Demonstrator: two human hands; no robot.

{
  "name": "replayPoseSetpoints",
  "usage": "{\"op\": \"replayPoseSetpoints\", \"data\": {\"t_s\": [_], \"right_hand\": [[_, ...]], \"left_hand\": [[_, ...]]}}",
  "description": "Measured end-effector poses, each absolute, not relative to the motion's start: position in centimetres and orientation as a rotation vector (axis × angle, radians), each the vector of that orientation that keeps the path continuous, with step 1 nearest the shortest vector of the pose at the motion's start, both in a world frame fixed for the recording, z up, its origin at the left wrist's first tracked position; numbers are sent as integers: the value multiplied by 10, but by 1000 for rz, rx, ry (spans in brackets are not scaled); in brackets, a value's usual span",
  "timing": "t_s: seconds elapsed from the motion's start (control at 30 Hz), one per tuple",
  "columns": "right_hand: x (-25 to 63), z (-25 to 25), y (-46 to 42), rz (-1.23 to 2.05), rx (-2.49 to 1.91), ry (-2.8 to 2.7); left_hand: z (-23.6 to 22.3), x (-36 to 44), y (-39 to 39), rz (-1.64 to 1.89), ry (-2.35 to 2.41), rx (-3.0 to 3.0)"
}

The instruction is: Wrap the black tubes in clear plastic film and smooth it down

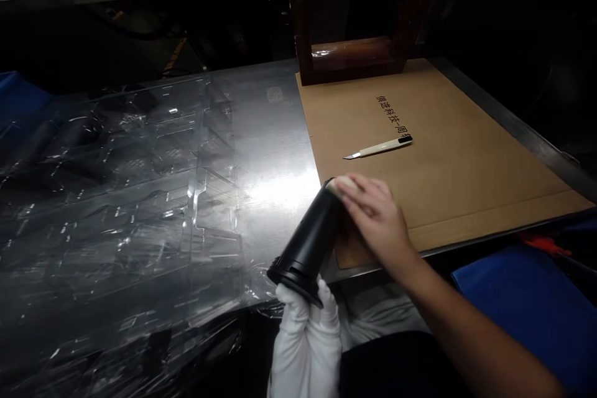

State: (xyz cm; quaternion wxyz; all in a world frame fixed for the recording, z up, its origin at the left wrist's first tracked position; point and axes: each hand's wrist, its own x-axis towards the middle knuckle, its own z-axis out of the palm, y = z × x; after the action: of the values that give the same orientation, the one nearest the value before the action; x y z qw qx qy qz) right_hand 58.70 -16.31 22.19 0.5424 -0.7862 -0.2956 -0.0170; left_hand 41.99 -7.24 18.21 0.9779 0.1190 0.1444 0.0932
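Observation:
My left hand [308, 314], in a white glove, grips the lower, flanged end of a black plastic tube [311, 237]. The tube is tilted, its far end pointing up and to the right. My right hand [377, 214] is bare and closed at that far end. Between its fingers is a small pale piece [342, 185], pressed against the tube's rim; blur hides what kind it is. Beyond the right hand, a craft knife [380, 148] with a cream handle and bare blade lies on a cardboard sheet [443, 161].
Clear plastic trays [153, 199] in film cover the left of the metal table [270, 130]. A dark reddish frame [305, 43] stands on the cardboard's back edge. At the lower right is a blue surface [527, 311] with something orange-red [545, 244] beside it.

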Motion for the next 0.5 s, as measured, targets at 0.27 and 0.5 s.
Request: {"op": "replayPoseSetpoints", "data": {"t_s": [0.27,0.5], "right_hand": [[630,212,-173,251,-1510,-330],[639,219,-178,171,-1389,-198]], "left_hand": [[147,413,-63,177,205,235],[137,422,-60,209,189,254]]}}
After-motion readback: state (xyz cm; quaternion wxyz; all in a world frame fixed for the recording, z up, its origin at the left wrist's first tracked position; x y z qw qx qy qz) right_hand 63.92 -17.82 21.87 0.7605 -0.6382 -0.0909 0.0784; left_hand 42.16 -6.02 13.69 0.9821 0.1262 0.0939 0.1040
